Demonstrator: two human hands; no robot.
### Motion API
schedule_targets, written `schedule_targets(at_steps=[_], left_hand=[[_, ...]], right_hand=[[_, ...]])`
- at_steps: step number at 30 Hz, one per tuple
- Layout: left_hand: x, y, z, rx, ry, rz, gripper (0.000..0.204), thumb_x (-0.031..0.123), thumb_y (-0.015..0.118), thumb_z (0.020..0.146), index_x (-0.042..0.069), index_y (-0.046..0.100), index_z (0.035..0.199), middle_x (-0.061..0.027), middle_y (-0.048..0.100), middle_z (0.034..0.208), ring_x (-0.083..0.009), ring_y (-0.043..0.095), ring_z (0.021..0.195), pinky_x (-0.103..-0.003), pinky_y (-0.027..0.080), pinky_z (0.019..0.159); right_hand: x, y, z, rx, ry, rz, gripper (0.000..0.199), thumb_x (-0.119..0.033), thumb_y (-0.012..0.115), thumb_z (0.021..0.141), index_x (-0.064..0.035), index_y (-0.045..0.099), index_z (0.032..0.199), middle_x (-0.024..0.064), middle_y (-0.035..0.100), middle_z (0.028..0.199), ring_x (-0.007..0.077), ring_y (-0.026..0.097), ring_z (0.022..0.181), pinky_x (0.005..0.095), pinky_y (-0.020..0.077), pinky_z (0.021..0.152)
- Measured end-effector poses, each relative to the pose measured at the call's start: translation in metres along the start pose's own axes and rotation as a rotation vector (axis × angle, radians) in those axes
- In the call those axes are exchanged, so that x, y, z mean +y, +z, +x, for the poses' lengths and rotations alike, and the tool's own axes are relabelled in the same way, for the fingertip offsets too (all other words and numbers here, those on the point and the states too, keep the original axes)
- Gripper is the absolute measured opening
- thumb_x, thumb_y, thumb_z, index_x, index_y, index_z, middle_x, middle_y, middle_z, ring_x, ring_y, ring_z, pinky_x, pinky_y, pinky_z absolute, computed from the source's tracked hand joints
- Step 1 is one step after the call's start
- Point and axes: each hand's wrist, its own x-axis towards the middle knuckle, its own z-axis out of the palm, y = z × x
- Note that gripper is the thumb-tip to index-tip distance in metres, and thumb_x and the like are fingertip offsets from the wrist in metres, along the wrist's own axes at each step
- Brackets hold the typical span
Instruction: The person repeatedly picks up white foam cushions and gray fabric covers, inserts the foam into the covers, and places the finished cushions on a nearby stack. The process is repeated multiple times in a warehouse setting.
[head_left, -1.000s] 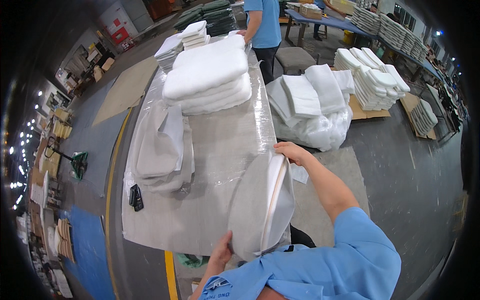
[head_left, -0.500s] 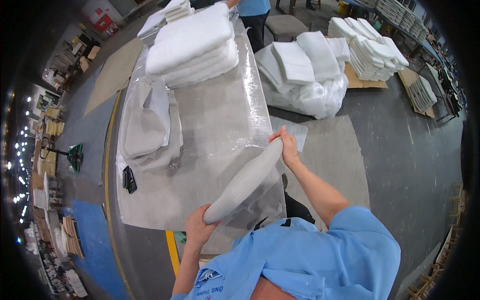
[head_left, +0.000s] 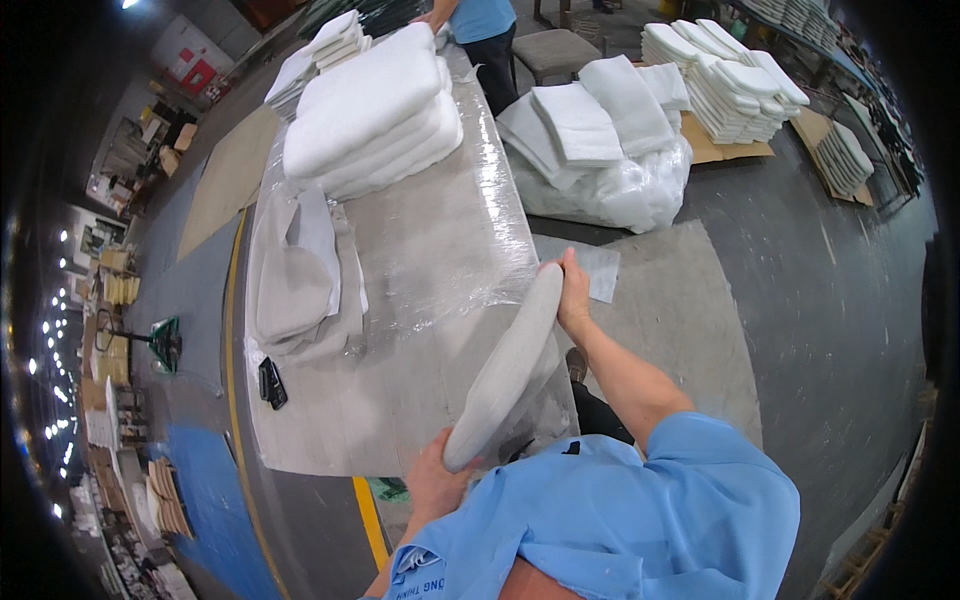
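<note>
A light grey fabric-covered cushion [head_left: 508,365] is held on edge over the near right corner of the table, seen along its rounded side. My left hand [head_left: 437,478] grips its lower end near my body. At the upper end, my right hand [head_left: 573,292] is closed round the far tip. Both sets of fingers are partly hidden behind the cushion. To the left lie grey fabric covers [head_left: 290,290] in a loose pile. A small black object [head_left: 271,384] rests beside them; its kind is unclear.
Clear plastic film covers the grey table [head_left: 370,430]. Thick white padding sheets [head_left: 365,100] are stacked at its far end, where a person in blue [head_left: 483,20] stands. Right of the table are a plastic-wrapped padding bundle [head_left: 640,185] and white pads [head_left: 735,90] on cardboard.
The cushion has turned steeper and more edge-on. My left hand has moved right and down, nearer my body, while my right hand stays at the far end. The whole view has shifted slightly.
</note>
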Motion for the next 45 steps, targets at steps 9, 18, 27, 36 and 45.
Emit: schedule_targets(at_steps=[9,18,27,36,45], left_hand=[[0.042,0.067,0.142,-0.442,0.347,-0.837,0.076,0.058,0.018,0.112,0.009,0.005,0.169,-0.0128,0.008,0.176,-0.0268,0.006,0.162,-0.040,0.011,0.130],[0.045,0.122,0.186,-0.478,0.310,-0.898,0.078,0.059,0.019,0.112,0.009,0.003,0.169,-0.0124,0.007,0.176,-0.0267,0.006,0.162,-0.039,0.009,0.130],[0.013,0.152,0.217,-0.427,0.378,-0.879,0.083,0.062,0.022,0.111,0.005,0.005,0.168,-0.0137,0.008,0.176,-0.0268,0.005,0.162,-0.039,0.007,0.131],[-0.004,0.122,0.174,-0.266,0.204,-0.686,0.069,0.053,0.029,0.112,0.004,0.039,0.160,-0.0159,0.035,0.168,-0.0305,0.032,0.156,-0.039,0.021,0.129],[-0.104,0.138,-0.077,-0.053,-0.063,-1.083,0.061,0.047,0.055,0.107,0.007,0.053,0.153,-0.0111,0.059,0.151,-0.0221,0.053,0.137,-0.035,0.042,0.113]], right_hand=[[-0.018,0.007,-0.095,-0.141,0.079,0.228,0.078,-0.061,0.032,0.111,-0.0055,0.026,0.165,0.0126,0.038,0.163,0.0222,0.039,0.147,0.0366,0.0332,0.120],[-0.002,0.006,-0.128,-0.101,-0.064,0.188,0.074,-0.054,0.028,0.112,-0.0091,0.013,0.169,0.0125,0.027,0.170,0.0240,0.030,0.153,0.0370,0.0258,0.125],[0.046,0.008,-0.126,-0.102,-0.116,0.104,0.068,-0.045,0.035,0.113,-0.0051,0.020,0.166,0.0137,0.048,0.155,0.0232,0.054,0.135,0.0395,0.0458,0.113],[0.068,-0.064,-0.089,-0.383,0.143,-0.200,0.056,-0.037,0.055,0.108,0.0006,0.050,0.149,0.0157,0.059,0.144,0.0280,0.061,0.127,0.0444,0.0517,0.108],[-0.097,-0.028,0.029,-0.668,0.428,-0.366,0.066,-0.054,0.056,0.104,-0.0063,0.051,0.149,0.0134,0.058,0.145,0.0291,0.053,0.136,0.0461,0.0418,0.115]])
